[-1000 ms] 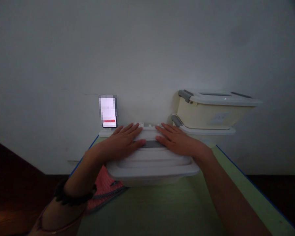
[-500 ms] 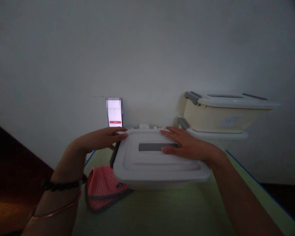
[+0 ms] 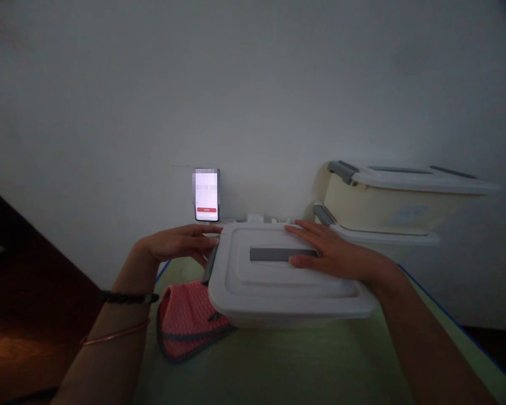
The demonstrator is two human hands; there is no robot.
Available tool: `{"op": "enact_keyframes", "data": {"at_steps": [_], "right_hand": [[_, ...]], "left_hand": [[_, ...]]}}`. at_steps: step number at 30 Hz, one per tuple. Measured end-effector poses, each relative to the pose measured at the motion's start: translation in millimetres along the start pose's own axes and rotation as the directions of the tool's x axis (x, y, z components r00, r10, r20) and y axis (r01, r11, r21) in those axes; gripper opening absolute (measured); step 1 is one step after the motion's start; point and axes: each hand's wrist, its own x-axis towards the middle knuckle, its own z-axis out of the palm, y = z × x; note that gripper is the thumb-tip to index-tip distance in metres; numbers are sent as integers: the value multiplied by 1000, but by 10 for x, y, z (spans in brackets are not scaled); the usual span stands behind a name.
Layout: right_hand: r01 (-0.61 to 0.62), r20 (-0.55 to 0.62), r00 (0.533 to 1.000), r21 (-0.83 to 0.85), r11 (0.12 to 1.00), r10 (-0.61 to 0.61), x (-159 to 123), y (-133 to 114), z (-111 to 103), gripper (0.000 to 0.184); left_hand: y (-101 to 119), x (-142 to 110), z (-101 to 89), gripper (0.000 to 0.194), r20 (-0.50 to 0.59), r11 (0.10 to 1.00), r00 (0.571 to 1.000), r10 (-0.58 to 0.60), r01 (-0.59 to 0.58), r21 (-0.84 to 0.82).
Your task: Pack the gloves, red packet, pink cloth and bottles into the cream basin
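A white storage box with a lid stands before me on the green tabletop. A grey handle strip runs across its top, and a grey latch sits on its left side. My left hand is at the upper left edge of the box beside the latch, fingers stretched out and slightly bent; the fingertips are partly hidden. My right hand lies flat on the right part of the lid, fingers spread, its thumb over the handle strip. A pink cloth with grey trim lies left of the box.
To the right, a cream storage box with a white lid rests on another lidded box. A phone with a lit screen stands against the wall. The green tabletop has a blue edge.
My left hand has slid from the lid's top left corner down toward the side latch. My right hand stays on the lid. The whole view has shifted slightly.
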Motion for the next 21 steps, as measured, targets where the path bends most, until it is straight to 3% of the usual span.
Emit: {"op": "enact_keyframes", "data": {"at_steps": [5, 9, 21], "right_hand": [[-16, 14, 1000, -8, 1000, 16, 8, 9, 4, 89], [-12, -5, 1000, 6, 1000, 12, 6, 15, 13, 88], [-15, -52, 999, 2, 1000, 15, 24, 42, 58, 85]], "left_hand": [[-172, 120, -63, 64, -4, 993, 996, 84, -84, -88], [-131, 125, -51, 71, 20, 995, 995, 100, -99, -34], [272, -6, 115, 71, -107, 935, 992, -68, 101, 340]]}}
